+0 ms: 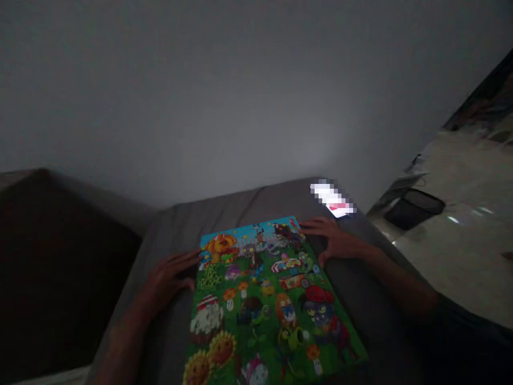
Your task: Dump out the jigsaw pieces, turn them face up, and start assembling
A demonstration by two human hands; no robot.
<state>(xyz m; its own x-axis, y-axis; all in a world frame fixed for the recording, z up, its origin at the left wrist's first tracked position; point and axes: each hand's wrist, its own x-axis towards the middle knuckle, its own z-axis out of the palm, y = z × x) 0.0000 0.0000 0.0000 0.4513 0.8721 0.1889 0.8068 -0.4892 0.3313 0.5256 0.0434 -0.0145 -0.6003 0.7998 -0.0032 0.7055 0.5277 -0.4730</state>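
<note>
A large rectangular jigsaw puzzle board (260, 299) with a bright cartoon scene of plants, sunflowers and zombies lies tilted on a grey fabric couch seat (224, 206). Its lower end runs out of the picture. My left hand (170, 280) lies against the board's left edge, fingertips touching it. My right hand (334, 240) rests with spread fingers at the upper right edge, the thumb on the picture. Neither hand visibly grips the board.
A phone (332, 199) with a blurred bright screen lies on the couch beyond the board. A dark cushion (60, 267) fills the left side. To the right stands a glossy pale table (468, 251) with a dark object (414, 208). A grey wall rises behind.
</note>
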